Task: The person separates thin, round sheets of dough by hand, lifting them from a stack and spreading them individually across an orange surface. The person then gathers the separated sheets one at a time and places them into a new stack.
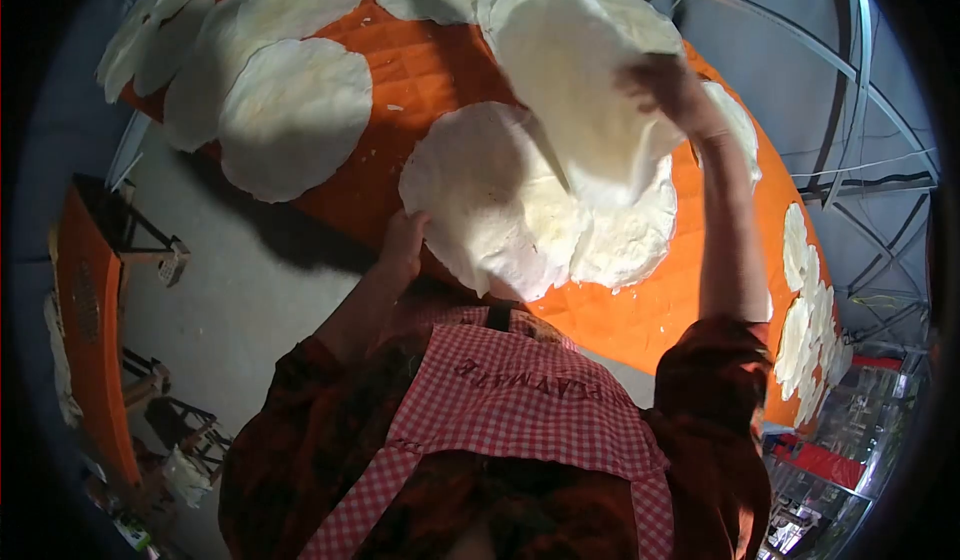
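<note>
Many thin, ragged-edged dough rounds (295,110) lie on orange cloth (405,65), bare toward eleven o'clock. Left hand (402,244) touches one's rim; right hand (672,90) blurred; cannot tell either grip.

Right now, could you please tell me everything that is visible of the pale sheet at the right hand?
The pale sheet is rounded, thin and dough-like, cream-white with faint yellowish patches. Its near part is blurred. It extends over other pale sheets on the orange cloth; how much rests on them I cannot tell. The right hand is at its right edge and seems to grip it, though blur hides the grip.
</note>
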Action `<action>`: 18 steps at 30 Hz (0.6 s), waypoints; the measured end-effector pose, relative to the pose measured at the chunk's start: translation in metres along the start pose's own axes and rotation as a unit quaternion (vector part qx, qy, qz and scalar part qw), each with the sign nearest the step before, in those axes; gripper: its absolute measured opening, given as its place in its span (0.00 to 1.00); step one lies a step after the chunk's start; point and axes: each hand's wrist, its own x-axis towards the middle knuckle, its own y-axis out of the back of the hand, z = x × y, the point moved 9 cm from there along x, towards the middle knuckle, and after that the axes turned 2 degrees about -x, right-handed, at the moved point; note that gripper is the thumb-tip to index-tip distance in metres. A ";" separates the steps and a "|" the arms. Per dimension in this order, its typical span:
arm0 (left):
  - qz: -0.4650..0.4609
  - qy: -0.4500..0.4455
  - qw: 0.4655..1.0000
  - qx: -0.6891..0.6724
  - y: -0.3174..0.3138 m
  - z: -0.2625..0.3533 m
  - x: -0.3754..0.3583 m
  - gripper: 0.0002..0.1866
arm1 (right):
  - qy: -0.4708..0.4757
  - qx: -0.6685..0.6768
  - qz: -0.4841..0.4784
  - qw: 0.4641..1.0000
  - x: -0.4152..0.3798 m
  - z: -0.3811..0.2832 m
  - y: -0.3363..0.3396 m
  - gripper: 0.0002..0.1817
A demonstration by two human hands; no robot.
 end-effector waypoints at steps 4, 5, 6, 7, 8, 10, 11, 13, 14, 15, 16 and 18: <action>-0.020 0.022 0.998 -0.060 -0.021 0.003 -0.018 0.17 | 0.184 -0.237 0.065 0.952 -0.033 -0.067 -0.028 0.11; -0.033 0.024 0.996 -0.081 -0.023 0.004 -0.018 0.17 | 0.178 -0.312 0.077 0.930 -0.033 -0.047 -0.059 0.11; -0.032 0.035 0.995 -0.085 -0.026 0.005 -0.021 0.16 | 0.060 -0.360 -0.006 0.931 -0.038 -0.037 -0.098 0.12; -0.031 0.045 0.995 -0.089 -0.031 0.008 -0.027 0.16 | 0.120 -0.306 0.054 0.943 -0.042 -0.016 -0.138 0.13; -0.031 0.057 0.993 -0.094 -0.034 0.008 -0.031 0.15 | 0.150 -0.269 0.077 0.948 -0.049 0.005 -0.177 0.14; -0.050 0.047 0.992 -0.109 -0.037 0.002 -0.027 0.15 | 0.147 -0.237 0.010 0.960 -0.063 0.031 -0.245 0.14; -0.060 0.042 0.991 -0.116 -0.039 -0.002 -0.023 0.15 | 0.144 -0.219 0.035 0.965 -0.076 0.026 -0.256 0.11; -0.072 0.041 0.988 -0.127 -0.036 -0.013 -0.018 0.15 | 0.132 -0.165 -0.023 0.977 -0.082 0.035 -0.277 0.11; -0.077 0.042 0.987 -0.131 -0.034 -0.018 -0.015 0.15 | 0.122 -0.141 -0.022 0.982 -0.085 0.040 -0.277 0.13; -0.076 0.045 0.987 -0.134 -0.035 -0.018 -0.018 0.14 | 0.124 -0.136 -0.012 0.983 -0.088 0.034 -0.269 0.14; -0.075 0.048 0.987 -0.135 -0.040 -0.015 -0.023 0.14 | 0.125 -0.131 0.000 0.983 -0.093 0.026 -0.257 0.15; -0.093 0.040 0.989 -0.108 -0.047 -0.011 -0.030 0.14 | 0.159 -0.159 0.024 0.974 -0.099 0.015 -0.250 0.16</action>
